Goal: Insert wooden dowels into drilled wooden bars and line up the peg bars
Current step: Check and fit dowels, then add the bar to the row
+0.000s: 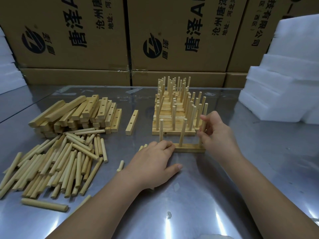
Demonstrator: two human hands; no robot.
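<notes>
On the steel table [215, 195] the left hand [153, 161] lies flat, thumb spread, fingertips pressing the left end of a drilled wooden bar [189, 149]. The right hand [215, 133] pinches an upright dowel [203, 125] at the bar's right end, beside two dowels standing in it. To the left lies a loose pile of dowels [60, 161], with a stack of drilled bars [77, 114] and one single bar [132, 122] beyond. Just behind the hands the finished peg bars [174, 114] stand in tight rows, with cardboard boxes [181, 40] and white foam blocks [284, 75] at the back.
</notes>
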